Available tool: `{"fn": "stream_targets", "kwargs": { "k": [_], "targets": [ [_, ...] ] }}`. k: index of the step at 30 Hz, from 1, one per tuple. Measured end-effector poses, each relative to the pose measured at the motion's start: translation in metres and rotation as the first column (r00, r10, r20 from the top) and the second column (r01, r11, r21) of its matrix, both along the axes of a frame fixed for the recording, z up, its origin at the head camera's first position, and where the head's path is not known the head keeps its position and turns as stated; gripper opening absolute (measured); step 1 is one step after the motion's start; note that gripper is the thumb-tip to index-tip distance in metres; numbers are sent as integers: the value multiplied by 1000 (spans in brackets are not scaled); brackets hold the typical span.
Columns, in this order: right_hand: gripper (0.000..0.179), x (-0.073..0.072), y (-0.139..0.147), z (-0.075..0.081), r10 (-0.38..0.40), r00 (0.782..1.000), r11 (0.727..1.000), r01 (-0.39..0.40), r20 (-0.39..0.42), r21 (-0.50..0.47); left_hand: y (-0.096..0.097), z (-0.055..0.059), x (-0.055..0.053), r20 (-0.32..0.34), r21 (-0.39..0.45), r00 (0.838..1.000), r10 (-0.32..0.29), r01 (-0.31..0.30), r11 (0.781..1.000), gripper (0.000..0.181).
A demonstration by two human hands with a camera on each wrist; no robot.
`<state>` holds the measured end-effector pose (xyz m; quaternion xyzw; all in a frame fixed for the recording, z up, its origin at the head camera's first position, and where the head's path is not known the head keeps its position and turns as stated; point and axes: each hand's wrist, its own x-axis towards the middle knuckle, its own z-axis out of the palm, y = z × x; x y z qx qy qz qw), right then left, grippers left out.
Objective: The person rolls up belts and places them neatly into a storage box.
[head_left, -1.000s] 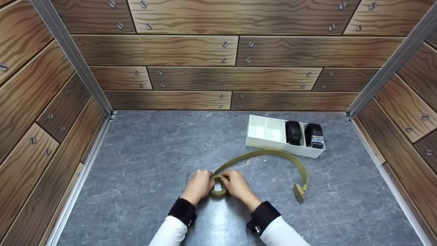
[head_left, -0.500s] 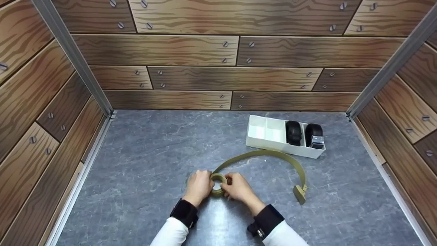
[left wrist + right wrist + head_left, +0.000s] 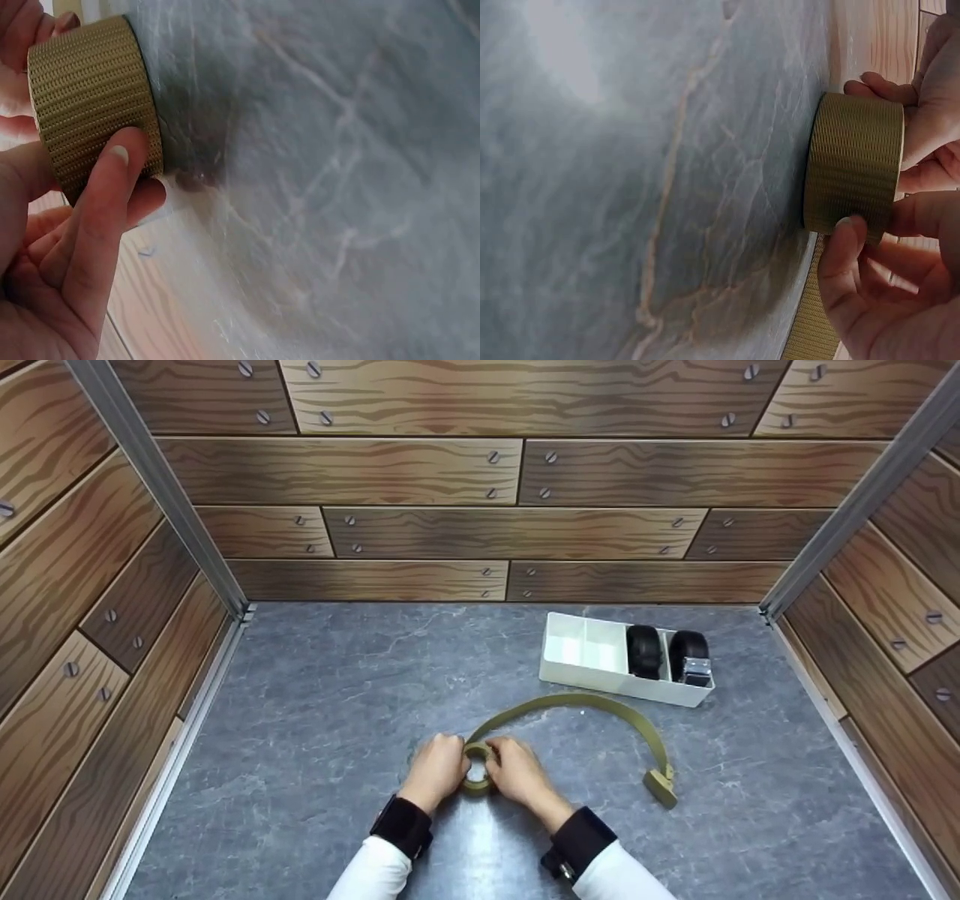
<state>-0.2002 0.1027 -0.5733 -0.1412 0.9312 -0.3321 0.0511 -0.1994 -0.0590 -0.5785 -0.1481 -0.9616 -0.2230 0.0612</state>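
An olive webbing belt (image 3: 574, 700) is partly wound into a round coil (image 3: 476, 789) standing on its edge on the grey surface. From the left side my left hand (image 3: 435, 769) pinches the coil, thumb inside the ring and fingers against the outer wall. Opposite it, my right hand (image 3: 521, 776) grips the coil's right side. Ribbed weave shows on the coil (image 3: 97, 97) in the left wrist view and on the same coil (image 3: 855, 161) in the right wrist view. The unwound strap arcs away to the right and ends at a buckle (image 3: 660, 788).
Behind the strap stands a white divided tray (image 3: 592, 679). Two rolled black belts (image 3: 643, 651) sit in its right compartments, one with a silver buckle (image 3: 697, 669). Wood-patterned walls (image 3: 480, 532) enclose the surface at the back and both sides.
The strap's arc has drawn slightly toward me, away from the tray, and its buckle has turned a little. My right fingers have shifted on the coil; the left hand stays nearly still.
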Motion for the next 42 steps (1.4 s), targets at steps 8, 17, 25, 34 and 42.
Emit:
{"fn": "stream_targets", "kwargs": {
  "k": [8,17,25,34,42],
  "targets": [
    [16,2,0,0,-2,1000,1000,2,-22,0,0,-4,0,10,5,1000,20,-20,1000,17],
    [28,1,8,2,57,998,998,-57,-7,-36,0,-5,0,-6,-83,1000,31,-31,996,11],
    [64,-18,49,-1,-175,983,984,174,-47,-39,-4,-4,2,4,-77,995,95,-94,993,15],
    [57,-51,104,-2,-179,981,980,185,-81,68,-10,-2,-1,24,-6,993,119,-119,993,21],
    [11,-60,133,-5,-135,982,989,141,-129,41,-12,-3,0,27,41,992,120,-121,992,17]
  ]
}}
